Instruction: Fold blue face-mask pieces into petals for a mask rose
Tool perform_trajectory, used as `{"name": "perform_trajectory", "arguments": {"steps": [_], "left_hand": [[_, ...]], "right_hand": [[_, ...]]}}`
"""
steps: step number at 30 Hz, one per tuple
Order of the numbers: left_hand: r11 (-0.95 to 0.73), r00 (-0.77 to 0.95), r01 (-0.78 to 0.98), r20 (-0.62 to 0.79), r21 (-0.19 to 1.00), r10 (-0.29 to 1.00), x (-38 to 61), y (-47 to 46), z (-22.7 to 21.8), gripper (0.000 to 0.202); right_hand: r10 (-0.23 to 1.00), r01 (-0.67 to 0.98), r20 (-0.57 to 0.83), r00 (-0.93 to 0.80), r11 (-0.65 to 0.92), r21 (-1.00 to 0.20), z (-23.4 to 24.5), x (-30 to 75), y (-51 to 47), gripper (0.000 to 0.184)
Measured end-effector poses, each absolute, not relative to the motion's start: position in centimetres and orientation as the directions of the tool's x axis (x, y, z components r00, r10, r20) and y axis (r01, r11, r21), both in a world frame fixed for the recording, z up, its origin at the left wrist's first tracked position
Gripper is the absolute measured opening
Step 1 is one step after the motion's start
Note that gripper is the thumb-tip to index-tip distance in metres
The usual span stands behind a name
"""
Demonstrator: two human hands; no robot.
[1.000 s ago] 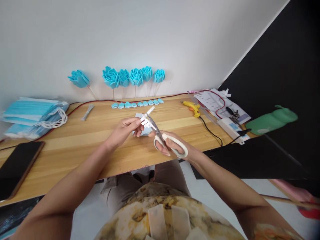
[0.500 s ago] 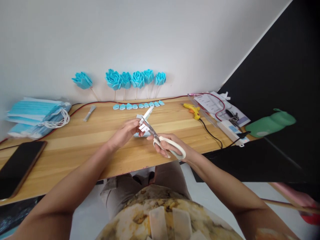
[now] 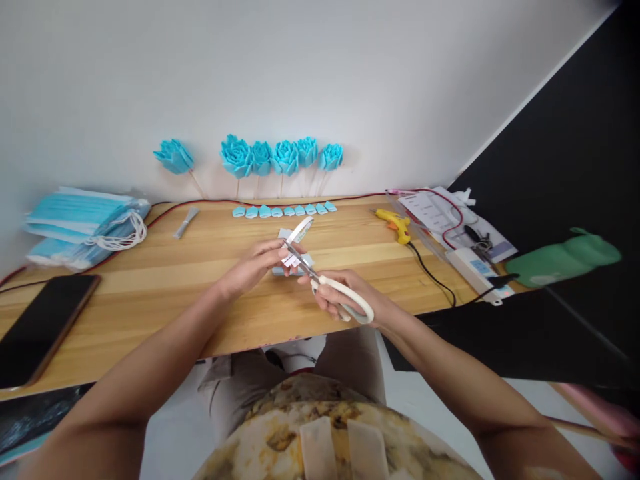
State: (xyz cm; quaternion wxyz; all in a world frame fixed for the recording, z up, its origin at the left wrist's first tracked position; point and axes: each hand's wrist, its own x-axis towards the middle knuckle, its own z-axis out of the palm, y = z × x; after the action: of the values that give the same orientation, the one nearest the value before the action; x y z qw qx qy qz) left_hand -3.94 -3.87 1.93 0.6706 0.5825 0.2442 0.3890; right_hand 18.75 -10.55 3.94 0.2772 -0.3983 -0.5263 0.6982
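My left hand (image 3: 256, 265) pinches a small pale blue-and-white piece of mask fabric (image 3: 295, 239) above the wooden table (image 3: 150, 280). My right hand (image 3: 345, 297) grips white-handled scissors (image 3: 330, 287), fingers through the loops, blades reaching up-left into the fabric strip. Both hands meet at the table's middle, near its front edge. A few cut blue bits (image 3: 280, 270) lie on the wood under the hands.
Blue fabric roses (image 3: 280, 157) on sticks lean on the wall, a row of small blue petals (image 3: 283, 211) before them. A stack of blue face masks (image 3: 83, 223) and a black phone (image 3: 43, 327) lie left. A yellow glue gun (image 3: 395, 223), papers, power strip (image 3: 475, 267) and green bottle (image 3: 563, 257) sit right.
The scissors' blades have closed further on the strip, and the hands have dropped slightly toward the table; the view has shifted a little.
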Motion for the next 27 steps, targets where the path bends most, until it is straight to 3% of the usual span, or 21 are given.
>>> {"name": "perform_trajectory", "arguments": {"steps": [4, 16, 27], "left_hand": [[0.006, 0.565, -0.224, 0.124, 0.975, 0.816, -3.8, -3.7, 2.0, 0.034], [-0.111, 0.635, -0.120, 0.162, 0.987, 0.755, -4.6, -3.2, 1.7, 0.043], [-0.175, 0.682, -0.090, 0.189, 0.980, 0.706, -4.8, -3.4, 2.6, 0.039]], "right_hand": [[0.804, 0.016, -0.244, -0.542, -0.280, -0.960, 4.3, 19.3, -10.4, 0.060], [0.740, -0.207, -0.110, -0.663, -0.323, -0.923, 3.1, 19.9, -10.6, 0.058], [0.723, -0.138, -0.122, -0.680, -0.289, -0.948, 3.5, 20.9, -10.7, 0.055]]}}
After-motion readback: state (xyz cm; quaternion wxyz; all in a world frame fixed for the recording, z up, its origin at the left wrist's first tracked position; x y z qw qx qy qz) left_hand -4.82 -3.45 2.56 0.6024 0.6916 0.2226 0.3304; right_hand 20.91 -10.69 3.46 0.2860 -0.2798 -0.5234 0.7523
